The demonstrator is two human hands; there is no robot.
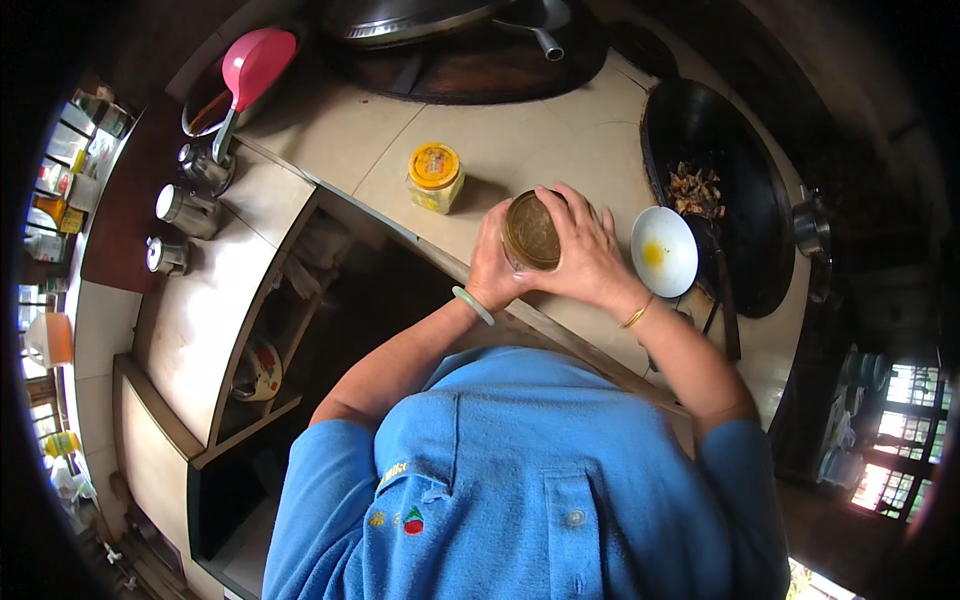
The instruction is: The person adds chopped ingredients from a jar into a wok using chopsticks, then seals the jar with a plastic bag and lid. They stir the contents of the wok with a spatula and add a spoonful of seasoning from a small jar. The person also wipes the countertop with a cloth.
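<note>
Both my hands are on a round jar (533,231) with a brownish-gold lid, held above the front edge of the tiled counter. My left hand (489,259) wraps around its left side. Across the right side lies my right hand (589,251), with fingers on the lid's rim. Left of the jar stands a second jar (436,178), with a yellow lid and clear, labelled sides. Just right of my right hand is a white bowl (664,262) with a yellow smear inside. Beyond the bowl, a dark wok (742,172) holds chopped brown food (694,191) and a spatula (721,292).
A large covered wok (465,71) is set into the back of the counter. Metal canisters (187,210) and a pink ladle (259,64) stand at the left. Below the counter is an open shelf (300,300) with a floral-patterned container (262,371).
</note>
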